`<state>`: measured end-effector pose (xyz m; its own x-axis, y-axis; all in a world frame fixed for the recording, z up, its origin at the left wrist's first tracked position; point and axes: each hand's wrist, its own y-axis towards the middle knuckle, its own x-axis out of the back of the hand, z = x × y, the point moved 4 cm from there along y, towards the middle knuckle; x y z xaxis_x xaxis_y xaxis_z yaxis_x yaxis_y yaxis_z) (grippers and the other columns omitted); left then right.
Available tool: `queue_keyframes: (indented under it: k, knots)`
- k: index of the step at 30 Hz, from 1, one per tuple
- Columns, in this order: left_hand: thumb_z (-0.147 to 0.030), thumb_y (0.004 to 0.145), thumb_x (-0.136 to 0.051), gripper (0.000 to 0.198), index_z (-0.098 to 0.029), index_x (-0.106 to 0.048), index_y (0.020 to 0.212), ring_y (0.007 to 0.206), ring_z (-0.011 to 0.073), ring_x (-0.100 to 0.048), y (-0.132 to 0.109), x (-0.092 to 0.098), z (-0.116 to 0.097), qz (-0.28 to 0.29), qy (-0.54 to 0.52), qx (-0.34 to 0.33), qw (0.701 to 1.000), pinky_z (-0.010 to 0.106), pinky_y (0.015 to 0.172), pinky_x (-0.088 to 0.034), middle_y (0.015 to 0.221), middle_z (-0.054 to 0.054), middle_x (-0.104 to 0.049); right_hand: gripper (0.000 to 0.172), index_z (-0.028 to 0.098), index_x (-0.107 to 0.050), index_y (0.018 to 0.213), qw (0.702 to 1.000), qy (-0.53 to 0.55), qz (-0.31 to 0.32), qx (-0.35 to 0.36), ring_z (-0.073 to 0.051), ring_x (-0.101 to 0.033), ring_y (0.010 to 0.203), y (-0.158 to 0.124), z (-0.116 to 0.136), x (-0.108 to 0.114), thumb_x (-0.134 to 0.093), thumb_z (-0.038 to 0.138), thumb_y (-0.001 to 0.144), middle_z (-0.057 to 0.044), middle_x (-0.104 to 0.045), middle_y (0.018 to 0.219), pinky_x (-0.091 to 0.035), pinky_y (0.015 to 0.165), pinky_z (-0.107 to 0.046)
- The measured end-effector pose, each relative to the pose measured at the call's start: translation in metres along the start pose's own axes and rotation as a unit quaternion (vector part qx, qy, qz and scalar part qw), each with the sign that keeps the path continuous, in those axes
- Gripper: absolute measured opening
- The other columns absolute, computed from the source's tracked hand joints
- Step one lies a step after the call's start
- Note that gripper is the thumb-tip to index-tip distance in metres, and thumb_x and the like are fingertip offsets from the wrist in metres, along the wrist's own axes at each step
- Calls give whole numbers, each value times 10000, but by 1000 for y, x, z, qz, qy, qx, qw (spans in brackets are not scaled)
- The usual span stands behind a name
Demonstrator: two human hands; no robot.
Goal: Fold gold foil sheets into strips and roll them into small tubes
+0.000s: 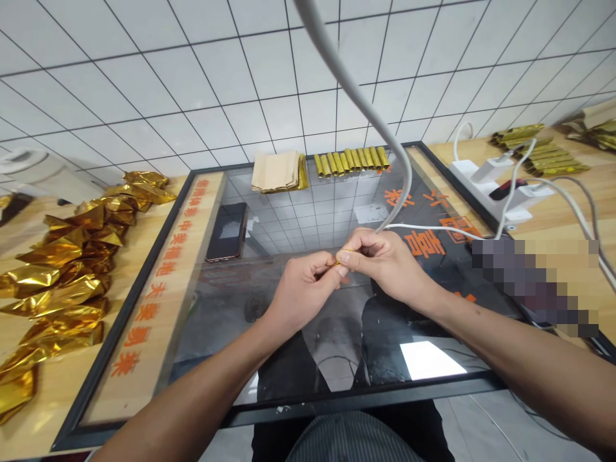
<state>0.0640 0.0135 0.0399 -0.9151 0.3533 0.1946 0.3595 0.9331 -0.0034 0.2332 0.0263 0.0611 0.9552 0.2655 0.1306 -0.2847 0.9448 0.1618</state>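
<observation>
My left hand point(308, 282) and my right hand point(380, 260) meet over the middle of the glass-topped frame, fingertips pinched together. Between them is a small piece of gold paper point(339, 260), mostly hidden by the thumbs and fingers, so its full shape does not show. Beyond the hands, a stack of tan sheets point(275, 170) with gold showing at its right side lies near the wall. To the right of that stack is a row of several rolled gold paper tubes point(351, 162).
Shiny folded gold foil pieces point(62, 256) are heaped along the left. A phone point(226, 231) lies on the glass. On the right are a white power strip point(481, 192) with cords and more gold rolls point(553, 157). A thick pale cable point(366, 102) hangs in front of the tiled wall.
</observation>
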Motion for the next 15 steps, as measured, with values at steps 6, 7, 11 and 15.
queue_keyframes:
  k: [6, 7, 11, 15]
  knots:
    - [-323, 945, -706, 231, -191, -748, 760, 649, 138, -716, 3, 2, 1, 0, -14, 37, 999, 226, 607, -503, 763, 40, -819, 345, 210, -756, 805, 999, -28, 45, -9, -170, -625, 730, 4, -3, 3, -748, 498, 995, -13, -706, 754, -501, 694, -318]
    - [-321, 942, -706, 224, -191, -750, 766, 649, 139, -716, 4, 1, 1, -2, -14, 43, 999, 225, 602, -496, 762, 41, -818, 334, 210, -757, 794, 998, -38, 45, -1, -170, -623, 738, 5, -3, 4, -737, 471, 1001, -15, -704, 762, -499, 705, -321]
    - [-363, 962, -683, 250, -188, -774, 809, 671, 154, -730, 3, -3, 1, -19, 6, 47, 999, 234, 604, -501, 785, 42, -819, 312, 214, -746, 746, 996, -85, 16, 37, -172, -602, 731, 5, -1, 6, -722, 396, 999, -11, -678, 749, -467, 701, -326]
    - [-422, 978, -657, 344, -182, -769, 759, 643, 157, -716, 5, 0, 0, -26, 31, 40, 998, 240, 596, -500, 761, 53, -810, 299, 211, -700, 762, 991, -123, -3, 47, -171, -598, 743, 4, -2, 3, -671, 352, 1024, -6, -669, 767, -439, 696, -319]
